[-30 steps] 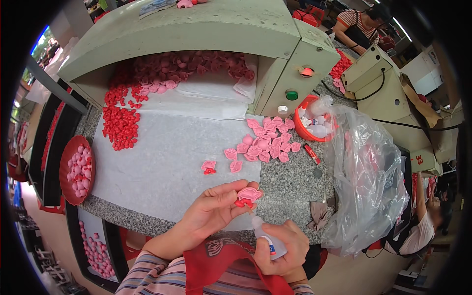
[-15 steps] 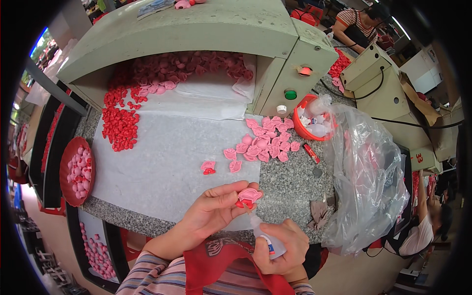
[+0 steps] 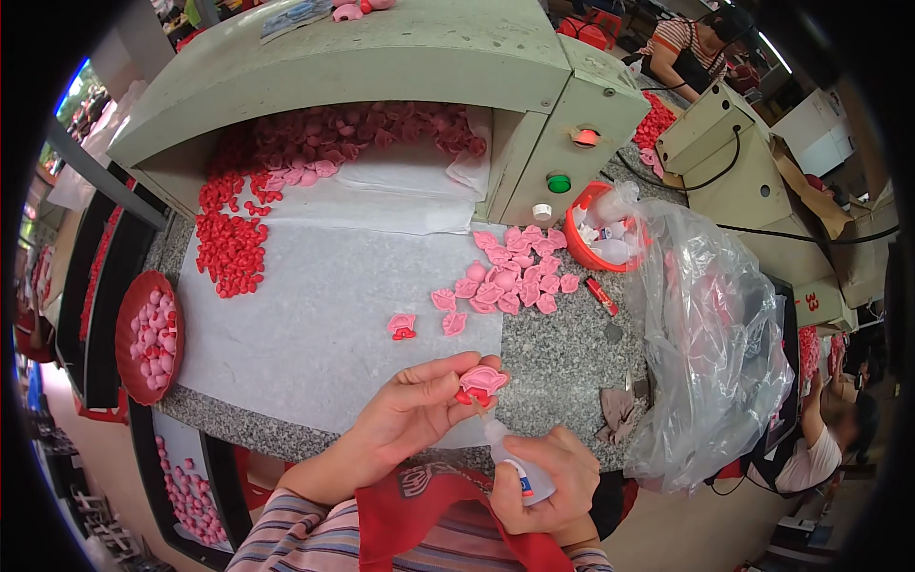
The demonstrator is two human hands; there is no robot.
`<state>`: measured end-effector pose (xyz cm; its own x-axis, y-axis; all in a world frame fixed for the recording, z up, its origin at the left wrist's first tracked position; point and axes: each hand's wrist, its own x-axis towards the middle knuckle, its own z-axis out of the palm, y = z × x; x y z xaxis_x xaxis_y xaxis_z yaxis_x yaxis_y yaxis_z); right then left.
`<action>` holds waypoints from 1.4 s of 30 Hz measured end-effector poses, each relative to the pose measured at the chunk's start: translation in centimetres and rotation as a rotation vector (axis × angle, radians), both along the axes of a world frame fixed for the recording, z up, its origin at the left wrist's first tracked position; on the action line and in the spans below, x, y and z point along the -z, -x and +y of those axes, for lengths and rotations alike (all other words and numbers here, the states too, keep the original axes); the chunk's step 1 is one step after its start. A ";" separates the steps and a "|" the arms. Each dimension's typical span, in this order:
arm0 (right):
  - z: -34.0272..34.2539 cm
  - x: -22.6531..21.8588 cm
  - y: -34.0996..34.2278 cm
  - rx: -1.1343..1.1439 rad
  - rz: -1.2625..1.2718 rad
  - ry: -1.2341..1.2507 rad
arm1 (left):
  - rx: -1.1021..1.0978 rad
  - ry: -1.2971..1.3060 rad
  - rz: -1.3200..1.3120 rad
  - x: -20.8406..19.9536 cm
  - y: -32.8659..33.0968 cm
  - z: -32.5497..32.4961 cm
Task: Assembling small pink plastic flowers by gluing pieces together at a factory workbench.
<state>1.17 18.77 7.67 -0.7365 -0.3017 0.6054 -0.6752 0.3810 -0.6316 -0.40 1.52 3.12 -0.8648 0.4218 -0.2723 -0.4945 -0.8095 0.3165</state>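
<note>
Between the fingertips of my left hand is a small pink moulded piece with a red bow-shaped part at its lower edge. My right hand is closed around a translucent white squeeze bottle, its thin nozzle pointing up at the red part. Whether the tip touches it, I cannot tell. Just beyond my left hand, a pink piece with a red part lies on white paper. Farther off are a heap of pink pieces and a pile of red parts.
A pale green machine with an open front holds more pieces at the back. On the left stands a red basket of pink balls. An orange bowl of bottles, a red tube and a clear plastic bag are at right.
Both hands keep nearly the same place, with the bottle nozzle still held at the red part. The whole view has shifted very slightly.
</note>
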 end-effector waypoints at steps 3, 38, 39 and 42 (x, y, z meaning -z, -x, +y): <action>0.0 0.1 0.1 -0.004 0.003 -0.013 | 0.007 -0.008 -0.005 -0.1 0.0 0.0; 0.6 0.2 0.3 0.082 -0.001 0.063 | 0.001 -0.041 0.081 1.2 -0.2 -0.3; 0.6 0.2 0.3 0.088 -0.002 0.078 | 0.000 -0.047 0.085 1.2 -0.2 -0.3; 0.8 0.3 0.4 0.091 -0.008 0.086 | -0.004 -0.062 0.080 1.2 -0.2 -0.3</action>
